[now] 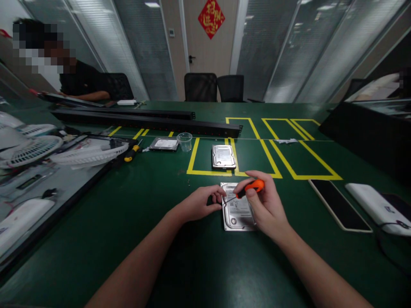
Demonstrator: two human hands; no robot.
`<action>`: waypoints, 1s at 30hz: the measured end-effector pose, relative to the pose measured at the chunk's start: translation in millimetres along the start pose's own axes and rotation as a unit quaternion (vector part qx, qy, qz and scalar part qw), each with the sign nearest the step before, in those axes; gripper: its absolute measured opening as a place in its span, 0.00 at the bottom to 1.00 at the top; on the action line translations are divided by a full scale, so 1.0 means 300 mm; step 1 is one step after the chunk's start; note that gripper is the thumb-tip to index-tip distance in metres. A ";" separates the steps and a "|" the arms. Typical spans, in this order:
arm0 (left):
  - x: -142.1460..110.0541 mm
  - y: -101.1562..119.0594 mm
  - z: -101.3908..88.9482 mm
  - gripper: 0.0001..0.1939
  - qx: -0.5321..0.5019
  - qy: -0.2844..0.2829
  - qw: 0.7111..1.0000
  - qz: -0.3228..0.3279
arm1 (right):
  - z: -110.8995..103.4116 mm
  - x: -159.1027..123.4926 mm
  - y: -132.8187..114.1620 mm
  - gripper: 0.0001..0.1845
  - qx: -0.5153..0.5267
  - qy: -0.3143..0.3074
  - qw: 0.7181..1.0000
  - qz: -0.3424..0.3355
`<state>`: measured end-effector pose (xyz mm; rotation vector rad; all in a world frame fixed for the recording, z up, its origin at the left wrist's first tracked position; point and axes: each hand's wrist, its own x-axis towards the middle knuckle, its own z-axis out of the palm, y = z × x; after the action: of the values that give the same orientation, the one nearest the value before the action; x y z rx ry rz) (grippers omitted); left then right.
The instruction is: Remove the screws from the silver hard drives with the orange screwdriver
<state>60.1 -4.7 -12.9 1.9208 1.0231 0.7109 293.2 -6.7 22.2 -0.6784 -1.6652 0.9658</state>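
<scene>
Gold characters, the upper one legible as 招, are being displayed on a red diamond sign [211,19] on the far door [207,55]. Printed labels are being borne by the near hard drive [237,209], the middle hard drive [224,156] beyond it and the left hard drive [164,144]; their text is appearing too small to be read. The near hard drive is being supported flat on the green table [192,265], partly under the right hand [265,205] and just right of the left hand [208,203]. An orange-and-black screwdriver [255,185] is being grasped by the right hand, its shaft being directed toward the drive's left edge. The left fingers are being held curled there; whether anything is being pinched cannot be told.
</scene>
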 end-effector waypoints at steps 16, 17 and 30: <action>0.002 0.000 0.001 0.13 0.001 0.006 1.000 0.007 | 0.134 0.133 -0.041 0.18 0.227 -0.049 0.967 0.102; 0.002 -0.002 0.002 0.13 -0.001 0.007 1.000 0.008 | 0.138 0.136 -0.040 0.18 0.217 -0.047 0.970 0.102; 0.002 -0.007 0.004 0.13 0.004 0.010 1.000 0.005 | 0.143 0.146 -0.041 0.19 0.204 -0.046 0.972 0.108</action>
<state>60.5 -4.0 -15.3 1.9310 1.0302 0.7338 239.7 11.5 49.1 -0.5473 -1.4262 1.4642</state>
